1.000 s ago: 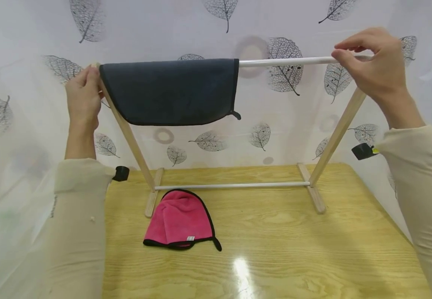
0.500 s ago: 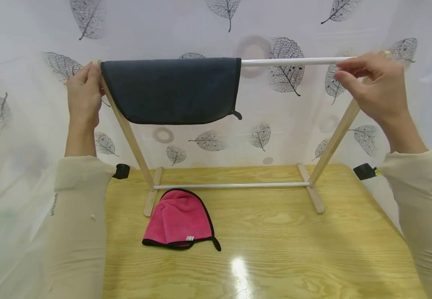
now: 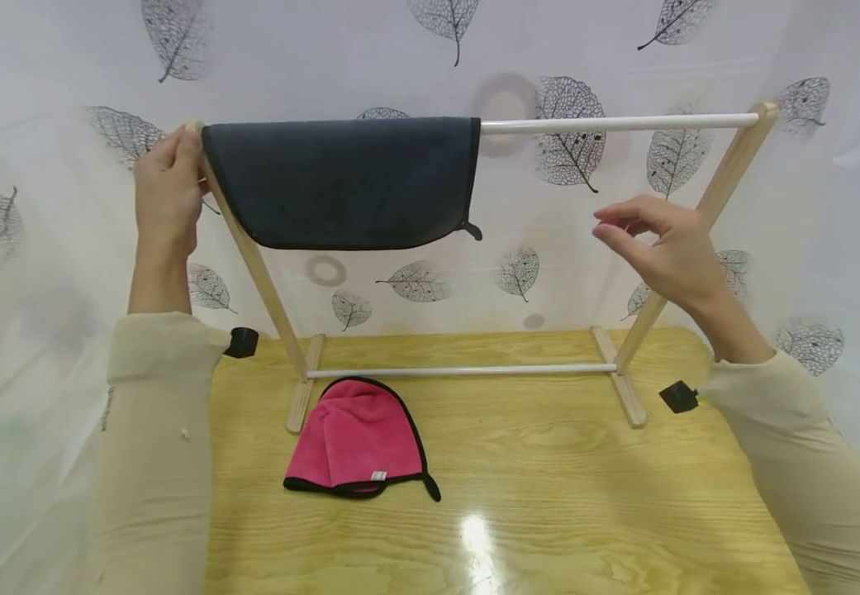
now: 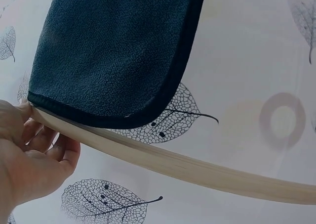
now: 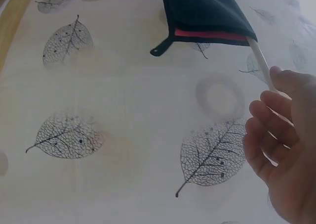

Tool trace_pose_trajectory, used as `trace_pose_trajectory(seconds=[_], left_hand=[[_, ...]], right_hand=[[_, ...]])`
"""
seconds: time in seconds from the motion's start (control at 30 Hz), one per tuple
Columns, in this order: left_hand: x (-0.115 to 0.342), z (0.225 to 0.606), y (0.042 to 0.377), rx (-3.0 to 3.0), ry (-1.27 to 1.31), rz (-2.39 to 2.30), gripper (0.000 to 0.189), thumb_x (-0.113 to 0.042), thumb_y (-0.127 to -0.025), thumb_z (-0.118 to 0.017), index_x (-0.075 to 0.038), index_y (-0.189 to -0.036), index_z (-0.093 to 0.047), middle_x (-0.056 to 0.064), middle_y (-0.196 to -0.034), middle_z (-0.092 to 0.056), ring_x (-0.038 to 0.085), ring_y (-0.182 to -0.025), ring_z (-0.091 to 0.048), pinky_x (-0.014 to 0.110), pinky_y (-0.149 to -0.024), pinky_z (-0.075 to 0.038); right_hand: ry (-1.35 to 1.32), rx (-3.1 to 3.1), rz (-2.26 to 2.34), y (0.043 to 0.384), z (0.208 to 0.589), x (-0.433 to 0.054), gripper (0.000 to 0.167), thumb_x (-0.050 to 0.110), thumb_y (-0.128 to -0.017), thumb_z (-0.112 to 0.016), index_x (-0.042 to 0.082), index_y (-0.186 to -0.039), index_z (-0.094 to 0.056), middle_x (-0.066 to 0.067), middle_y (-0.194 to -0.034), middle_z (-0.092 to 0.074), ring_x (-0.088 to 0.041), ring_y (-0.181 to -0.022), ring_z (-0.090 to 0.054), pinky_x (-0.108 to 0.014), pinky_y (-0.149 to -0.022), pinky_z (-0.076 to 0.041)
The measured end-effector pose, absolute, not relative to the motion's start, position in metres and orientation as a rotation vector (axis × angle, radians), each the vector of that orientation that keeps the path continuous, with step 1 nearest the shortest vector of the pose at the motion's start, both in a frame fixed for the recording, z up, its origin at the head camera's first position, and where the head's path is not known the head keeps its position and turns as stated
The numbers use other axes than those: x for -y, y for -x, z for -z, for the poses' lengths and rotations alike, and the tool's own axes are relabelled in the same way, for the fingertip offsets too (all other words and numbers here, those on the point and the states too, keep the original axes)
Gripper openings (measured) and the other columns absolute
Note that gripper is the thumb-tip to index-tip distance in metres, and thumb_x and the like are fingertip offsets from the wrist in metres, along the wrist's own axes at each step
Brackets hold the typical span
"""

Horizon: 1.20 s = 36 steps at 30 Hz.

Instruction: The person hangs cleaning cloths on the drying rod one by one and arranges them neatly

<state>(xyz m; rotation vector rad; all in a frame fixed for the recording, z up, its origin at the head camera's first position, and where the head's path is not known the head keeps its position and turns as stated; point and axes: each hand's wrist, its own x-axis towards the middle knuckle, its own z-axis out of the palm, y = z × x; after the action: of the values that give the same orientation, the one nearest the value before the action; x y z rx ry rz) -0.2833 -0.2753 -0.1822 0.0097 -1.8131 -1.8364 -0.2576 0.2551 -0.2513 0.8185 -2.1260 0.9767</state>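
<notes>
A dark blue-grey towel (image 3: 340, 182) with black edging hangs folded over the white top bar (image 3: 615, 124) of a wooden towel rack, at its left end. My left hand (image 3: 167, 178) grips the top of the rack's left post (image 3: 258, 273), beside the towel's edge. In the left wrist view the left hand (image 4: 37, 157) has its thumb at the towel's corner and its fingers behind the post (image 4: 173, 169). My right hand (image 3: 663, 248) is in the air below the bar, in front of the right post (image 3: 734, 169), fingers loosely bent and holding nothing.
On the wooden table (image 3: 548, 496) a pink towel (image 3: 363, 434) with black trim and a hanging loop lies crumpled by the rack's left foot (image 3: 299, 405). A lower white bar (image 3: 467, 369) joins the posts near the tabletop. Behind hangs a leaf-print curtain (image 3: 593, 273).
My right hand has left the right end of the top bar and moved down and to the left. My left hand and the hanging towel stay in place.
</notes>
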Motion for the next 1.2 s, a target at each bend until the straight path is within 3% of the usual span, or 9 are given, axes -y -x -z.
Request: trace_pose_trajectory(seconds=[0.17,0.23,0.47,0.73,1.0,1.2], left_hand=[[0.275,0.182,0.284,1.798,0.009,1.828,0.029,-0.032,-0.106,-0.061,-0.012,-0.123,-0.074,-0.001,-0.098,-0.061,0.012,-0.09,-0.063,0.029,-0.097,-0.046],[0.276,0.183,0.283,1.804,0.009,1.818,0.029,-0.032,-0.106,-0.06,-0.013,-0.122,-0.074,-0.001,-0.097,-0.062,0.012,-0.09,-0.063,0.029,-0.097,-0.046],[0.278,0.185,0.282,1.801,-0.005,1.827,0.029,-0.032,-0.106,-0.061,-0.012,-0.122,-0.073,-0.001,-0.095,-0.063,0.011,-0.089,-0.065,0.029,-0.099,-0.047],[0.279,0.187,0.282,1.816,0.007,1.81,0.038,-0.034,-0.105,-0.061,-0.012,-0.134,-0.07,-0.002,-0.098,-0.064,0.01,-0.09,-0.065,0.028,-0.101,-0.047],[0.28,0.188,0.282,1.776,0.086,1.814,0.024,-0.031,-0.105,-0.062,-0.011,-0.109,-0.075,0.0,-0.084,-0.059,0.011,-0.079,-0.062,0.026,-0.086,-0.047],[0.278,0.186,0.283,1.823,0.066,1.769,0.024,-0.033,-0.106,-0.06,-0.014,-0.108,-0.075,-0.001,-0.086,-0.058,0.011,-0.08,-0.059,0.028,-0.089,-0.045]], right_hand=[[-0.854,2.136,-1.052,0.252,0.274,-0.236,0.023,-0.011,-0.088,-0.075,-0.004,-0.111,-0.075,-0.01,-0.1,-0.075,0.001,-0.084,-0.063,-0.013,-0.077,-0.048],[-0.852,2.145,-1.074,0.25,0.284,-0.228,0.024,-0.01,-0.088,-0.075,-0.004,-0.111,-0.075,-0.015,-0.1,-0.075,0.0,-0.083,-0.062,-0.013,-0.076,-0.048],[-0.748,2.221,-1.129,0.239,0.315,-0.203,0.018,0.002,-0.093,-0.075,0.001,-0.111,-0.076,-0.01,-0.096,-0.075,-0.005,-0.076,-0.062,-0.014,-0.071,-0.049],[-0.759,2.292,-1.169,0.234,0.348,-0.178,0.019,0.005,-0.094,-0.075,0.0,-0.112,-0.076,-0.008,-0.093,-0.074,-0.014,-0.076,-0.063,-0.018,-0.069,-0.051],[-0.765,2.408,-1.217,0.226,0.383,-0.156,0.026,0.011,-0.093,-0.079,-0.001,-0.115,-0.074,-0.006,-0.093,-0.074,-0.017,-0.076,-0.066,-0.027,-0.068,-0.055],[-0.772,2.472,-1.263,0.218,0.407,-0.141,0.028,0.014,-0.094,-0.078,-0.003,-0.115,-0.074,-0.008,-0.095,-0.075,-0.017,-0.077,-0.067,-0.028,-0.064,-0.055]])
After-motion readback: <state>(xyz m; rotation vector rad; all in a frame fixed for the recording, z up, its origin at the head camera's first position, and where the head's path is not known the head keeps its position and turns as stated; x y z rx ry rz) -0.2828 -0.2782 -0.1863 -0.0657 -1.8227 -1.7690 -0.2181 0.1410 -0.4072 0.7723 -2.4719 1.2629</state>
